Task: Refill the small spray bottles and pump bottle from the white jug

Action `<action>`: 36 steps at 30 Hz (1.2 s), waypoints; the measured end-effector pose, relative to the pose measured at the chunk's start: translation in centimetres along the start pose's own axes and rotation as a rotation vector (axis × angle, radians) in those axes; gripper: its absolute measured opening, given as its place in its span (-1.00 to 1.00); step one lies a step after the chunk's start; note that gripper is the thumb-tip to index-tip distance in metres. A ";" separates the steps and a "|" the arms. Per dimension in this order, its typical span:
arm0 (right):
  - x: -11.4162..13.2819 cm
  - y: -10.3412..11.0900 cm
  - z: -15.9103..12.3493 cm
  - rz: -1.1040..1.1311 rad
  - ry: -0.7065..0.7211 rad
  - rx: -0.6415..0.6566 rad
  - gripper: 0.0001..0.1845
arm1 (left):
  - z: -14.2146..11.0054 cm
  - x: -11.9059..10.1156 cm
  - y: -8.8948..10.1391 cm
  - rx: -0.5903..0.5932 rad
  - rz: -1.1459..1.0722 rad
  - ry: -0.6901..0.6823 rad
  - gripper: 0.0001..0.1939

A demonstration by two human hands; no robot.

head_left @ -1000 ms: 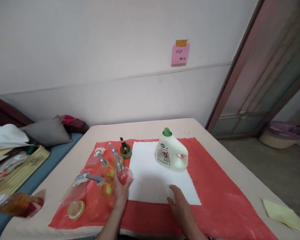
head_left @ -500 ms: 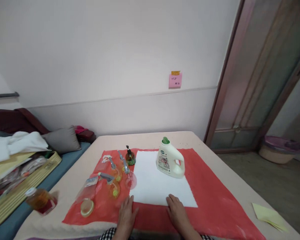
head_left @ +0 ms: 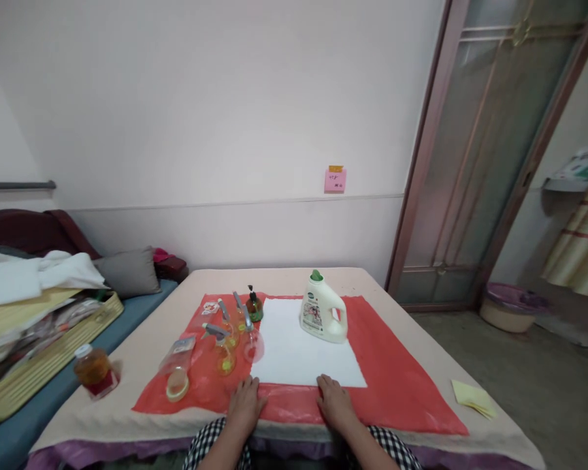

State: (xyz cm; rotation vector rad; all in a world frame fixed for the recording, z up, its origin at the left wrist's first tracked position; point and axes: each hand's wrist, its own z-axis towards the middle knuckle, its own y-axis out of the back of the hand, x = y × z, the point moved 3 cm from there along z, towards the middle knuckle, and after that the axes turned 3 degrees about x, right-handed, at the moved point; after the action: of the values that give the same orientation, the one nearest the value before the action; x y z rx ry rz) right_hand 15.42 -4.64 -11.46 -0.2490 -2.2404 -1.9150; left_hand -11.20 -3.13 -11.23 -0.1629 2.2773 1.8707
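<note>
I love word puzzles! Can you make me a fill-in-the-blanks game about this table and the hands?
1. Both hands, the left hand and the right hand, rest flat on the ____ mat.
2. The cream jug has a ____ cap.
3. The jug stands on a ____ sheet.
4. The note on the wall is ____.

Missing words: red, green, white, pink

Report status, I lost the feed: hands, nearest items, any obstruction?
Left hand and right hand flat on red mat, holding nothing. White sheet just ahead; spray bottles by left hand. Detergent jug upright on sheet.
</note>
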 end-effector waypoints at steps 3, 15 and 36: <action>-0.1 -0.4 -0.2 -0.001 -0.008 0.022 -0.37 | -0.3 -0.2 0.0 -0.013 -0.004 -0.019 -0.42; -0.6 -2.1 -2.5 -0.013 -0.011 0.073 -0.32 | -2.5 0.3 0.5 -0.152 -0.067 -0.079 -0.61; 2.8 -0.5 -7.0 -0.024 0.119 0.048 -0.54 | -4.2 -0.5 -1.5 -0.147 -0.072 -0.165 -0.68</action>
State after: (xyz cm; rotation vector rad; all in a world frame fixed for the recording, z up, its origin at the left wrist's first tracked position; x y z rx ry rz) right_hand 12.76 -11.59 -10.13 -0.0994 -2.2182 -1.8335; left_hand -10.75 -7.58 -11.80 -0.1053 2.0019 1.9369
